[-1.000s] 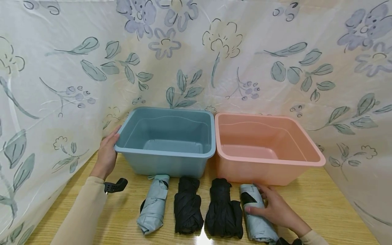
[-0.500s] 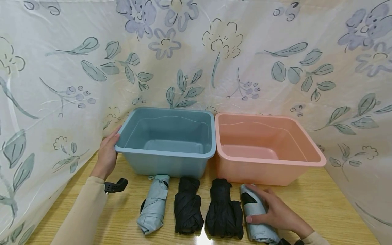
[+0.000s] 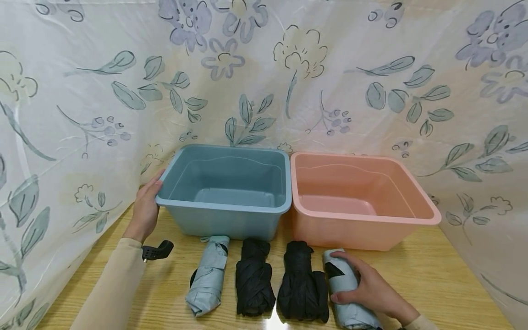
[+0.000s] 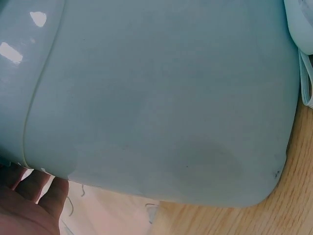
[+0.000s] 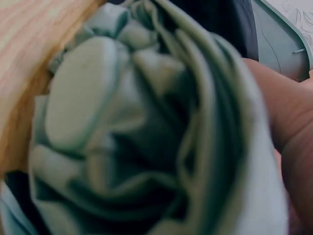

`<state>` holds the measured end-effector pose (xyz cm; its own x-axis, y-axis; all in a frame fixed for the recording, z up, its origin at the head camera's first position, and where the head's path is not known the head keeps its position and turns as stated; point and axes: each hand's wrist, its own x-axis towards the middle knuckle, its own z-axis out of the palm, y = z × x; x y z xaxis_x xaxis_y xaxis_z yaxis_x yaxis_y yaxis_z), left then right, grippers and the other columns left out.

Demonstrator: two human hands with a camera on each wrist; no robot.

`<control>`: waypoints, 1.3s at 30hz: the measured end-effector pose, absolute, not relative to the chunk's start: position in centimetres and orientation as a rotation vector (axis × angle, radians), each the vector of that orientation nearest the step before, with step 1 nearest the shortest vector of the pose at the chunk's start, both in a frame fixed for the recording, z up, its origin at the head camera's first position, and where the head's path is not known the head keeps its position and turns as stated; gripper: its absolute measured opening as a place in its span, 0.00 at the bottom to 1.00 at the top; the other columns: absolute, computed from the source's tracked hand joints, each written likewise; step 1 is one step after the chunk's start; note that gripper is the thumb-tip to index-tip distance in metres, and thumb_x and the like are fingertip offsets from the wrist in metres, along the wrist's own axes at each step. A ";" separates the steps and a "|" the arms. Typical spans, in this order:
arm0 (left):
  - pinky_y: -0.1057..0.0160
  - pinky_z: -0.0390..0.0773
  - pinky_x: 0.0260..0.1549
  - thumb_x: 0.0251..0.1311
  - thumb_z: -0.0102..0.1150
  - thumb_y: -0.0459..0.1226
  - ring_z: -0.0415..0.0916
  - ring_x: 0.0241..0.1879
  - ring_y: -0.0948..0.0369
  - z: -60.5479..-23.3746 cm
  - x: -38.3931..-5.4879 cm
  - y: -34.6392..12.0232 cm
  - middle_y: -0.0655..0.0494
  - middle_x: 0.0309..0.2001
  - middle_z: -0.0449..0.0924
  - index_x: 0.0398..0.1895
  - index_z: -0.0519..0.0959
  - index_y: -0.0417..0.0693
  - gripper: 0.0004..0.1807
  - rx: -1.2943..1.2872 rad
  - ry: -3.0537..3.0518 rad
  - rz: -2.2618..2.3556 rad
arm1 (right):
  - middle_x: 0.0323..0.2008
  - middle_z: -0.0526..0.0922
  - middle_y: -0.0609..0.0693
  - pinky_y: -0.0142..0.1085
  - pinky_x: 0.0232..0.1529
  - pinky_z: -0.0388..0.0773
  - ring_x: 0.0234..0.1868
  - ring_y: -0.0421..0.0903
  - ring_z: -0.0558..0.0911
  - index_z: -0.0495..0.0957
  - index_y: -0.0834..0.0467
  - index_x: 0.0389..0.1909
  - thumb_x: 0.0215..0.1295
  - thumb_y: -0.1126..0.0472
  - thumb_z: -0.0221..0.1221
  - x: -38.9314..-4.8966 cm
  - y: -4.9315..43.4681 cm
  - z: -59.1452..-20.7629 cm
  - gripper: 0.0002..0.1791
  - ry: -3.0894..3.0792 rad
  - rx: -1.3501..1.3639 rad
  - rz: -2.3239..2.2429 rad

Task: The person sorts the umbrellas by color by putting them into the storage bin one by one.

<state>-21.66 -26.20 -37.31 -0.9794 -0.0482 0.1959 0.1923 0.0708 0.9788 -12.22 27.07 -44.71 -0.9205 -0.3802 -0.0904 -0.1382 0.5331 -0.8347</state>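
Two behind, four in front

The left tub (image 3: 222, 222) and the right tub (image 3: 342, 233) stand side by side on the table (image 3: 425, 277), a curtain (image 3: 247, 78) behind both. Before them lie four bundles in a row: the first bundle (image 3: 207, 279) and second bundle (image 3: 255, 284) before the left tub, the third bundle (image 3: 303, 288) and fourth bundle (image 3: 342, 282) before the right. The left hand (image 3: 145, 211) is at the left tub's outer side, the right hand (image 3: 374, 286) on the fourth bundle.

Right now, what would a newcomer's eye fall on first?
Probably the blue tub and pink tub, side by side before the flowered sheet. In front of them, grey bundles flank two black bundles on the table. The right hand grips the rightmost bundle; the left hand touches the blue tub.
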 end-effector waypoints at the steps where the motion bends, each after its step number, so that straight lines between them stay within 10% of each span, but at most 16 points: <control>1: 0.49 0.41 0.76 0.83 0.26 0.46 0.36 0.80 0.49 -37.3 -21.7 -26.2 0.47 0.82 0.39 0.82 0.44 0.43 0.31 -0.149 -2.160 -2.026 | 0.66 0.69 0.68 0.39 0.40 0.76 0.48 0.53 0.77 0.63 0.54 0.74 0.51 0.56 0.78 -12.2 27.1 -44.8 0.50 2.518 -0.426 -1.328; 39: 0.53 0.45 0.76 0.83 0.29 0.44 0.41 0.79 0.49 -37.7 -21.9 -25.8 0.44 0.81 0.44 0.81 0.46 0.38 0.31 -0.164 -2.087 -2.021 | 0.70 0.62 0.64 0.42 0.40 0.82 0.50 0.56 0.78 0.58 0.41 0.78 0.50 0.60 0.79 -8.3 26.1 -37.8 0.56 2.490 -0.107 -1.481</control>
<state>-21.90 -25.82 -37.73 -0.9670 -0.0796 0.2422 0.2394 0.0421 0.9700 -8.33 26.11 -37.82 -0.9681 -0.1851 -0.1688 0.0600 0.4831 -0.8735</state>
